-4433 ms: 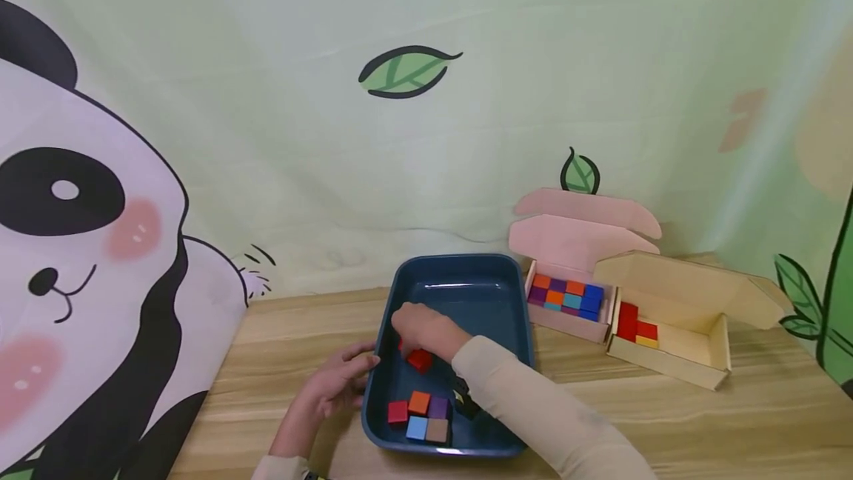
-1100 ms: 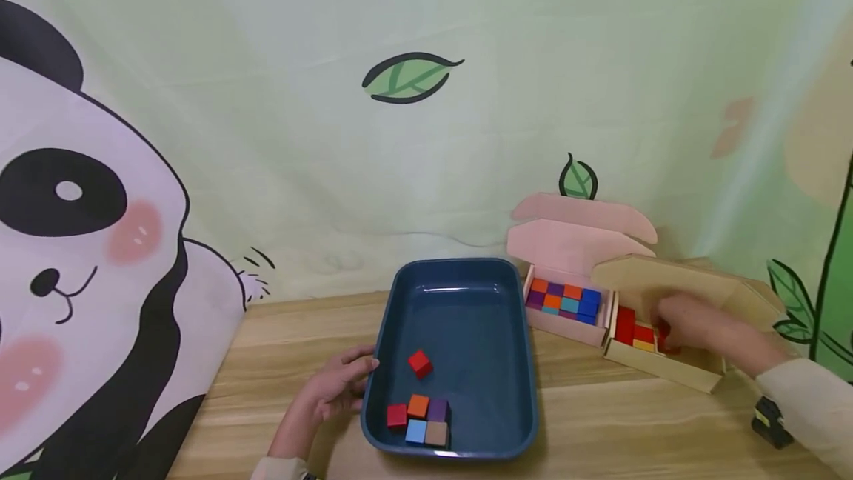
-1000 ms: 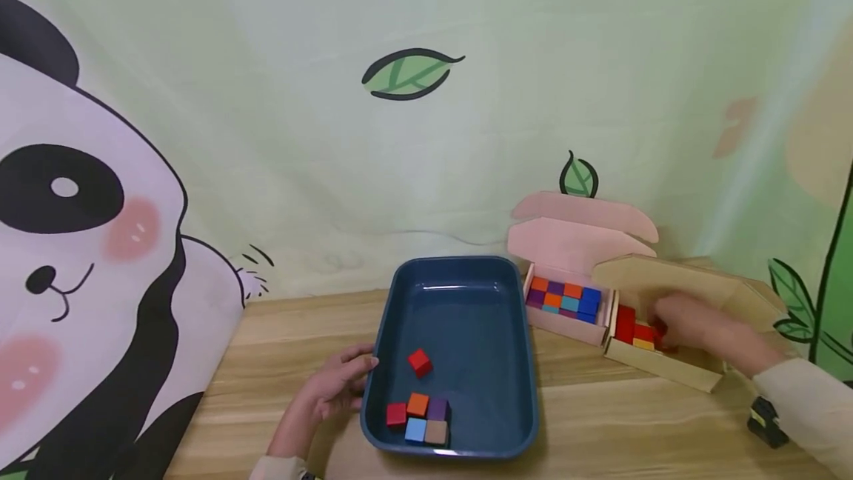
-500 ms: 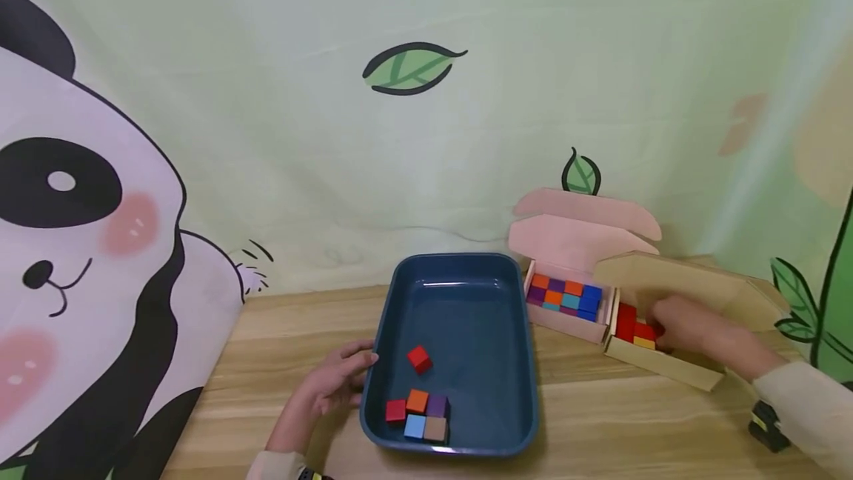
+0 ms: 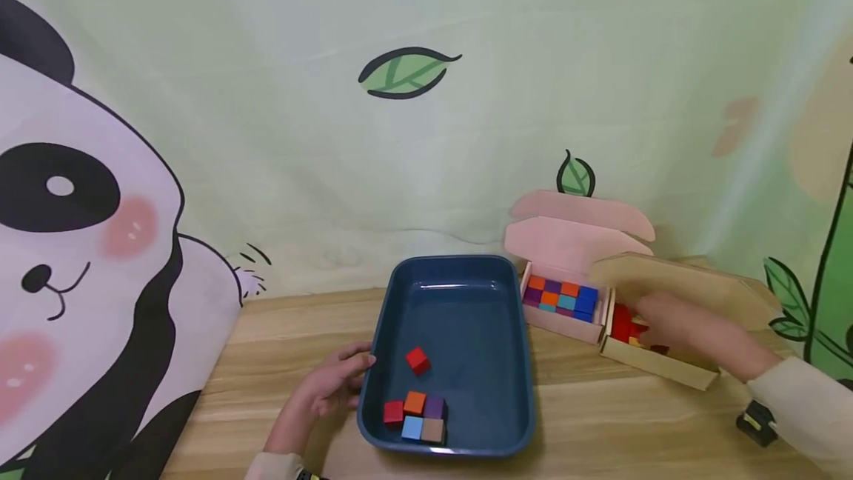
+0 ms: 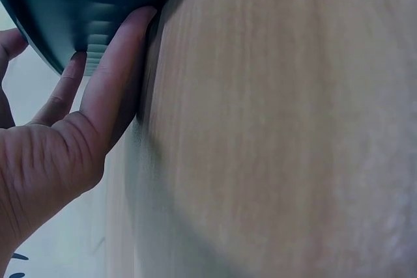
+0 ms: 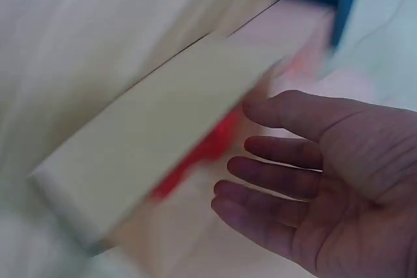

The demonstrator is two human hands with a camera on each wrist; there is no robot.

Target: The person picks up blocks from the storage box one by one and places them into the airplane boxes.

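My left hand [image 5: 340, 380] lies against the left outer wall of the dark blue tray [image 5: 453, 265], its fingers fairly straight in the left wrist view. Inside the tray, a lone red cube [image 5: 417, 361] sits above a cluster of another red cube [image 5: 394, 412], an orange one [image 5: 415, 402], a purple one [image 5: 435, 407], a light blue one [image 5: 412, 428] and a brown one [image 5: 433, 431]. Over the tan cardboard box [image 5: 656, 361], my right hand [image 5: 669, 321] hovers with loosely spread fingers and nothing between them. Red blocks [image 5: 621, 323] show at the box's left end, partly hidden by that hand.
A pink cardboard box [image 5: 563, 325] with its lid raised stands between tray and tan box, packed with orange, purple, teal and blue cubes [image 5: 560, 298]. The tan box's lid [image 5: 726, 291] stands up behind it. A printed cloth [image 5: 300, 132] backs the wooden table [image 5: 286, 324].
My right hand has gone from the tray to the tan box with a red cube, let go of it there, and shifted slightly left over the red blocks. The left hand has stayed at the tray.
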